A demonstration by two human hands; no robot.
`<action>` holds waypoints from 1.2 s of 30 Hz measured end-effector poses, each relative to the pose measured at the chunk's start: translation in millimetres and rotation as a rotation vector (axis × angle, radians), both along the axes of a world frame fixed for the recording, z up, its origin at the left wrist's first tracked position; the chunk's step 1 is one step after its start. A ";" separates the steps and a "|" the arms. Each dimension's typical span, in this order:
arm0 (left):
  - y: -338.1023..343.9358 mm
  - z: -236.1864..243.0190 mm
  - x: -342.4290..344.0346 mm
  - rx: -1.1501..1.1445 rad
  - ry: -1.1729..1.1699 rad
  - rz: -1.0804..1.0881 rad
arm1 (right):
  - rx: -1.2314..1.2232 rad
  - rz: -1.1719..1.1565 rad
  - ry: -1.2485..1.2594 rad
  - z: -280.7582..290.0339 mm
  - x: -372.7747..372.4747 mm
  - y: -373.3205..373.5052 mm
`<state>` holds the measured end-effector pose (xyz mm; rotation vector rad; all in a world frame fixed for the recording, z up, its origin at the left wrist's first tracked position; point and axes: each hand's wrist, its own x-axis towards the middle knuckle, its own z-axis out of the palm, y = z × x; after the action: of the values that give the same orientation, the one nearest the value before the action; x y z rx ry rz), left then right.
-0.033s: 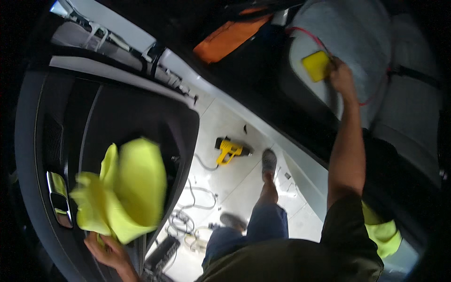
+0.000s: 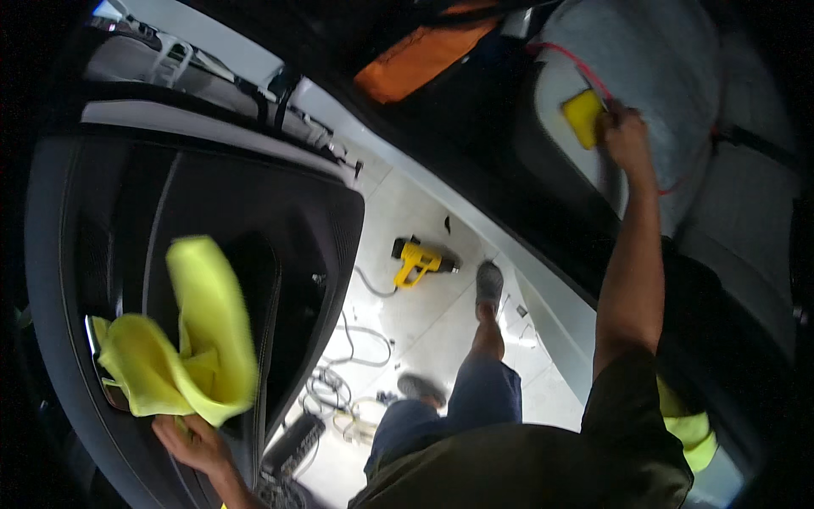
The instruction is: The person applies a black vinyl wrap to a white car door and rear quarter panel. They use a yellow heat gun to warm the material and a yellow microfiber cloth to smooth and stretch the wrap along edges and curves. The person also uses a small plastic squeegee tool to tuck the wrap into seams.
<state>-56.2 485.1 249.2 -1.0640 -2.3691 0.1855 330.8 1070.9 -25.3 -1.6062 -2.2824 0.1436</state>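
Observation:
My left hand [image 2: 193, 443] pinches the lower edge of a bright yellow cloth [image 2: 216, 339], which flares up loosely in front of the black door panel [image 2: 220, 199]. Parts of the cloth are blurred. Over at the upper right, my right hand [image 2: 626, 140] is closed on a small, flat yellow scraper [image 2: 582, 119] by one edge. That hand is over a car seat [image 2: 653, 51] under a pale cover with a red edging [image 2: 577, 59]. Whether the scraper touches the seat, I cannot tell.
On the tiled floor between door and sill [image 2: 475, 229] lies a yellow heat gun [image 2: 417, 261] with its cord. Coiled cables [image 2: 329, 392] and a black cylindrical thing [image 2: 292, 445] are near my feet. An orange item [image 2: 424, 59] sits inside the car. Another yellow cloth [image 2: 691, 437] hangs beside my right side.
The cloth in my left hand has swung left and folded into a narrower shape. My right hand and the scraper have shifted slightly right in the picture.

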 end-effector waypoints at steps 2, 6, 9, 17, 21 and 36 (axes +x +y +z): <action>-12.0 -23.9 -8.3 -0.177 0.078 0.028 | 0.165 -0.070 0.053 7.8 -26.0 -11.6; -24.4 -79.3 -8.3 -0.047 -0.283 0.125 | -0.022 0.179 1.107 -30.2 -135.9 -144.9; -10.5 -82.4 -17.7 -0.238 -0.142 0.045 | -0.905 0.054 0.860 -139.4 -209.9 -256.3; 9.5 -122.0 -9.9 -0.337 -0.192 0.052 | -1.504 -0.707 0.778 -525.8 -313.0 -465.4; 30.9 -144.2 -25.0 -0.352 -0.207 -0.044 | -1.301 -0.730 0.817 -656.7 -352.1 -486.3; -12.9 -101.7 -2.9 -0.156 -0.270 -0.065 | -1.250 -0.533 0.587 -434.6 -257.8 -483.6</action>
<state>-59.1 472.2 147.5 -1.3102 -2.5876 0.2173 73.0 587.3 -459.9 -2.1495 -1.1747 1.8621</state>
